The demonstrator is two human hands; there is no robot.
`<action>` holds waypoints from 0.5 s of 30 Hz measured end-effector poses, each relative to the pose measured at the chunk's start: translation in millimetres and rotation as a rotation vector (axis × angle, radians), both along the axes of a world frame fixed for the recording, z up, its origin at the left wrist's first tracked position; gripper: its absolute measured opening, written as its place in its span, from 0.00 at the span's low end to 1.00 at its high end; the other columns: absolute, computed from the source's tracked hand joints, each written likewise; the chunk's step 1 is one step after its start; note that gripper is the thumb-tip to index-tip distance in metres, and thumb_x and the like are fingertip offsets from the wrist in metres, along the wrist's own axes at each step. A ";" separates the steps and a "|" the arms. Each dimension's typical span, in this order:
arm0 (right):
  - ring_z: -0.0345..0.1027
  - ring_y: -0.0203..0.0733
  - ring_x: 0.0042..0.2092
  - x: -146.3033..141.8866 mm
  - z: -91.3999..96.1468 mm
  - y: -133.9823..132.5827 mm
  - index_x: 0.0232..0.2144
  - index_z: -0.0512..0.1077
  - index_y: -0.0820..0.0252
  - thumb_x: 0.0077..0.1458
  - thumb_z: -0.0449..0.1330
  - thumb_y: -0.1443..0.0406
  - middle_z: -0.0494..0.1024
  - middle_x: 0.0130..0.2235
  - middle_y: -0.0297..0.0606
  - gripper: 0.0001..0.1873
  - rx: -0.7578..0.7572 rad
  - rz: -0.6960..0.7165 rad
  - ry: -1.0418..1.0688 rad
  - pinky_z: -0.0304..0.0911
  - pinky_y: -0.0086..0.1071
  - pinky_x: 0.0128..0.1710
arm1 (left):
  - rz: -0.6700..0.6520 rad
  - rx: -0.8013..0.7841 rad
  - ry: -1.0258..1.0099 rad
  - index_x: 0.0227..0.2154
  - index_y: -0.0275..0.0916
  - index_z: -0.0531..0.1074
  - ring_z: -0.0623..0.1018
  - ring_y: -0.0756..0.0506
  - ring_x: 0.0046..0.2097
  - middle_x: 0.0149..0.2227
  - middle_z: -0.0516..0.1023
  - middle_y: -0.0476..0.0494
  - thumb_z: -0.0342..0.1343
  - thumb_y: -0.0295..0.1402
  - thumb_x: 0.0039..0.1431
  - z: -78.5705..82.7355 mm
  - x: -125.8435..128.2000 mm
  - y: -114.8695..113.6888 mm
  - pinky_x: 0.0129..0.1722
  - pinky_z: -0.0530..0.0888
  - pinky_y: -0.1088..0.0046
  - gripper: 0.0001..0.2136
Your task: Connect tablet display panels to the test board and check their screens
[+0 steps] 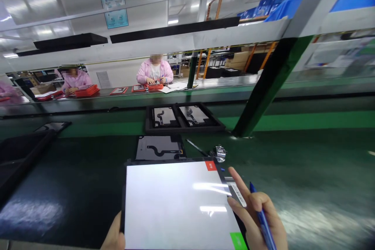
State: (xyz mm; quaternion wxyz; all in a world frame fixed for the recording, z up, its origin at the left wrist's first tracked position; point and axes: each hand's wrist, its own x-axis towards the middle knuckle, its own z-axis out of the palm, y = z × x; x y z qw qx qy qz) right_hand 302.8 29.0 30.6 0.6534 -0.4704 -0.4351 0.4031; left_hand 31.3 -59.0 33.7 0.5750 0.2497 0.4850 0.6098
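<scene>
A display panel (175, 207) with a lit white screen, a red tag at its upper right corner and a green one at the lower right, is tilted up in front of me. My left hand (113, 235) grips its lower left edge, fingers mostly hidden behind it. At the right edge, my right hand (260, 218) rests its thumb on the panel's border, index finger stretched out. A blue pen (266, 228) is held in that same hand. Beside the fingers a strip with a barcode label (238, 194) shows. Behind the panel stands a small shiny metal part (219, 153).
Beyond the panel lies another screen (146, 148) with a black flex cable. Further back, a black tray (187, 128) carries two more. A dark tray (25, 168) is at left. A slanted post (269, 86) rises at right. Co-workers in pink sit across the bench.
</scene>
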 end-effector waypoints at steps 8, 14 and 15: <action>0.73 0.59 0.51 -3.1 -6.6 -15.0 0.24 0.53 0.53 0.50 0.68 0.57 0.73 0.58 0.46 0.24 0.033 -0.042 0.030 0.63 0.29 0.21 | 0.135 0.042 0.527 0.44 0.42 0.76 0.78 0.47 0.30 0.26 0.80 0.50 0.64 0.46 0.51 33.3 -28.4 55.2 0.30 0.73 0.74 0.19; 0.76 0.44 0.28 8.4 -12.4 -15.0 0.23 0.54 0.54 0.50 0.69 0.63 0.73 0.57 0.44 0.24 0.107 0.011 0.009 0.63 0.30 0.19 | 0.326 0.268 0.998 0.35 0.48 0.81 0.77 0.39 0.50 0.47 0.79 0.45 0.63 0.40 0.54 33.2 -32.2 52.9 0.53 0.71 0.63 0.07; 0.76 0.44 0.28 9.6 -12.6 -15.5 0.23 0.54 0.54 0.50 0.69 0.64 0.74 0.56 0.44 0.23 0.119 0.009 0.010 0.64 0.30 0.19 | 0.339 0.302 1.024 0.34 0.49 0.82 0.77 0.39 0.50 0.47 0.79 0.45 0.63 0.39 0.54 33.6 -31.3 51.4 0.53 0.71 0.61 0.06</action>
